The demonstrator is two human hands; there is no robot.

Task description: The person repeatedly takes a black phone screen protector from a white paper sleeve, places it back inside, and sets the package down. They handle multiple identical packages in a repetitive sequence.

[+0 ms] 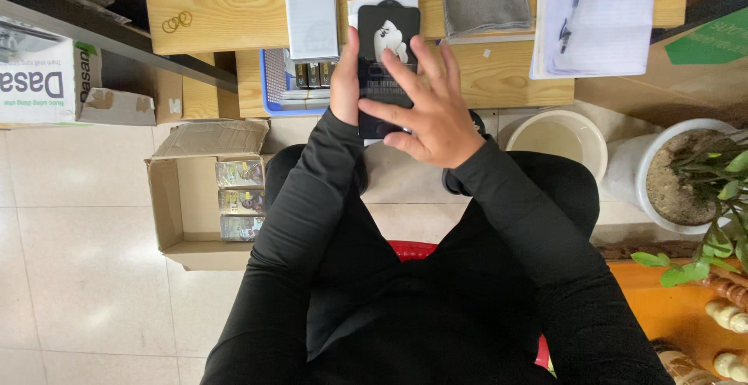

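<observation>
While the person sits at the wooden desk point(499, 81), the left hand point(345, 81) grips the left edge of a flat black package point(387, 50), holding it upright above the lap at the desk's front edge. The right hand point(432, 112) lies spread across the package's front, fingers splayed and flat, not clenched. Just left sits a blue basket point(273, 81); on the floor, an open cardboard box point(183, 198).
</observation>
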